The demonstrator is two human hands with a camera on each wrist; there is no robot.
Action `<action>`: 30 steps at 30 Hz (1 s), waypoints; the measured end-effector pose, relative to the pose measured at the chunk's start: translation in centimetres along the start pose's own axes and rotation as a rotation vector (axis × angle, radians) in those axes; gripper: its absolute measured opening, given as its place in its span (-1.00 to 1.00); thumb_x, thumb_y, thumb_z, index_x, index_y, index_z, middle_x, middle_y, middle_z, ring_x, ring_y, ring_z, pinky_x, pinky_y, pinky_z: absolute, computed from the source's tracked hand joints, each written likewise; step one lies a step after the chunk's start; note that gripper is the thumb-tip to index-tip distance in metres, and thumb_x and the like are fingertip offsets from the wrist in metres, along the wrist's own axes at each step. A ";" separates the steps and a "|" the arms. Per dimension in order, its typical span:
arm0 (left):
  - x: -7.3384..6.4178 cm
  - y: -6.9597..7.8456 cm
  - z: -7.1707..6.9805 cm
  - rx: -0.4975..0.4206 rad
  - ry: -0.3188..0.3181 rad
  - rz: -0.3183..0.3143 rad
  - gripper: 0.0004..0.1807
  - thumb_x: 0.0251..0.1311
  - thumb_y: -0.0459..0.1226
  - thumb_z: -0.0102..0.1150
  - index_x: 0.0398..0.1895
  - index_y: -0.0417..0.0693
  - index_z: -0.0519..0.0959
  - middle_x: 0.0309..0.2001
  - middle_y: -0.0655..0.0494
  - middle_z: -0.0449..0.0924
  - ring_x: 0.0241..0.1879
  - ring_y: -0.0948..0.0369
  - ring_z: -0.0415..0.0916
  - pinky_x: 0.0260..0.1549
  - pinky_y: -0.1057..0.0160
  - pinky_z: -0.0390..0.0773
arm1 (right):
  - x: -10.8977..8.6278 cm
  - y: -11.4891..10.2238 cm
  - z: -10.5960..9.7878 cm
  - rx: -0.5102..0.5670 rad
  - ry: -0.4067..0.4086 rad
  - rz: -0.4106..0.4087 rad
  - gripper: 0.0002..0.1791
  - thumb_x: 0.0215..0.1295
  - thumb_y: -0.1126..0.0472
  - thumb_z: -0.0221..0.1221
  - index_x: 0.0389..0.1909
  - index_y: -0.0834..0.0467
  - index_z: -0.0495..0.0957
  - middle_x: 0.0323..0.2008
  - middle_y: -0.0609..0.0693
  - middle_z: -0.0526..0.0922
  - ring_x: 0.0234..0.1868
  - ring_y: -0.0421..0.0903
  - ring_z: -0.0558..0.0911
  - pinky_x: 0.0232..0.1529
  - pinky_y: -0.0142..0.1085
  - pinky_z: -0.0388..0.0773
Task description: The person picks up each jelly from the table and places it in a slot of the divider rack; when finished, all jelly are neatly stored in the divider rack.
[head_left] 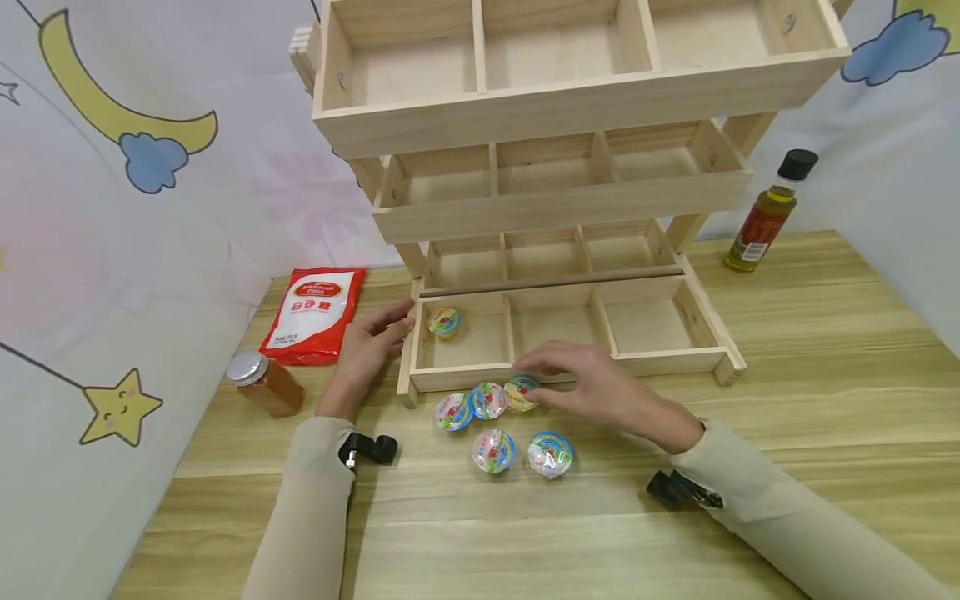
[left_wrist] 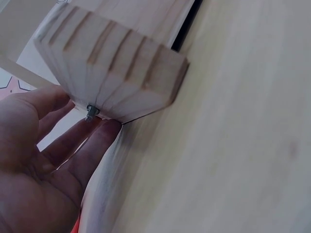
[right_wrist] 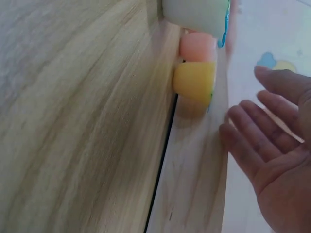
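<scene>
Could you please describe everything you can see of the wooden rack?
The wooden rack is pale with visible grain and stands upright on the table. Four trays show, each divided in three. A metal bolt protrudes near the left hand, which touches the rack's left side. One lidded cup sits in the bottom front tray.

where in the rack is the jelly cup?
Head view: the jelly cup sits in the left compartment of the rack's bottom front tray, the left hand just outside that end.
</scene>
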State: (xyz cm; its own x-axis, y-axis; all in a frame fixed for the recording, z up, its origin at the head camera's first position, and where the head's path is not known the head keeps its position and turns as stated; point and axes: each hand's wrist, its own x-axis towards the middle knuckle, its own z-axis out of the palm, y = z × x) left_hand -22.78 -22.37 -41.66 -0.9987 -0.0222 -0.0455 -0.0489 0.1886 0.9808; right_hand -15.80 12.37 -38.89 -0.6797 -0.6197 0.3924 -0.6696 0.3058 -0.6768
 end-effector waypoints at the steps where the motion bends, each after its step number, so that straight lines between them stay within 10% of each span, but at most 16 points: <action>1: 0.0 0.0 0.0 0.001 0.002 -0.001 -0.51 0.50 -0.25 0.28 0.44 -0.12 0.57 0.37 -0.08 0.57 0.16 0.19 0.59 0.01 0.36 0.68 | 0.0 0.0 0.0 -0.006 -0.003 -0.004 -0.62 0.25 0.40 0.48 0.09 0.24 0.73 0.05 0.04 0.76 0.03 0.06 0.74 0.10 -0.15 0.70; 30: 0.2 -0.1 -0.1 0.027 0.005 -0.001 -0.51 0.50 -0.23 0.29 0.44 -0.09 0.58 0.36 -0.04 0.58 0.16 0.17 0.60 -0.03 0.37 0.69 | -0.2 0.7 0.8 -0.126 -0.066 -0.041 -0.61 0.27 0.37 0.48 0.12 0.25 0.72 0.06 0.03 0.76 0.11 -0.01 0.71 0.18 -0.10 0.66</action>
State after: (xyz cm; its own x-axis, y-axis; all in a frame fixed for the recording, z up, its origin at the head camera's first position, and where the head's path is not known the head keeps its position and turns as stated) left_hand -22.95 -22.50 -41.75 -0.9986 -0.0276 -0.0449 -0.0498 0.2152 0.9753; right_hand -15.89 12.09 -39.90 -0.6329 -0.6782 0.3735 -0.7314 0.3655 -0.5758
